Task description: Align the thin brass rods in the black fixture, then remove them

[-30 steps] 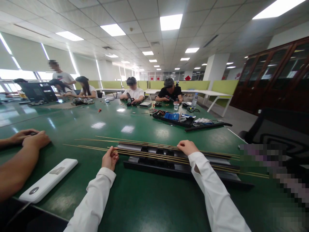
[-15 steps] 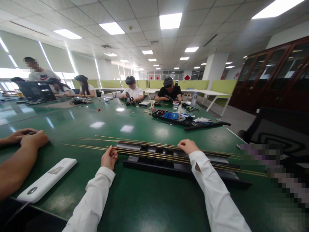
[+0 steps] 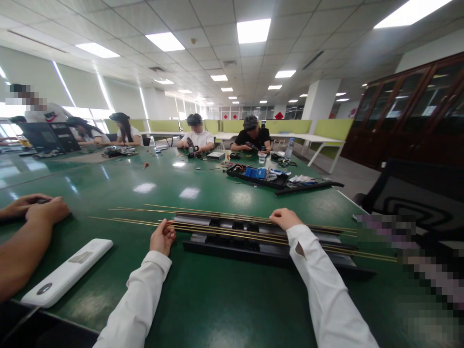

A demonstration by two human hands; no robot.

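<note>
Several thin gold-coloured rods (image 3: 232,232) lie lengthwise across two long black trough-like rails (image 3: 232,250) with grey inner surfaces and black blocks inside. My left hand (image 3: 163,237) is at the left of the rails, thumb and fingers pinched together on the front group of rods; how many rods it grips is hidden. Over the far rail, my right hand (image 3: 285,218) has its fingertips pressed together at the back group of rods. What is between those fingertips is too small to make out.
Another person's hands (image 3: 47,209) rest at the left edge, beyond a long white device (image 3: 70,273). A black tray of tools (image 3: 257,175) and a black bar (image 3: 308,188) lie farther back on the green table (image 3: 203,299). A chair (image 3: 409,193) stands right. People work across the table.
My right hand has slid slightly right along the rods. My left hand keeps its pinch in the same place. The whole view has shifted slightly, and the standing person has moved left.
</note>
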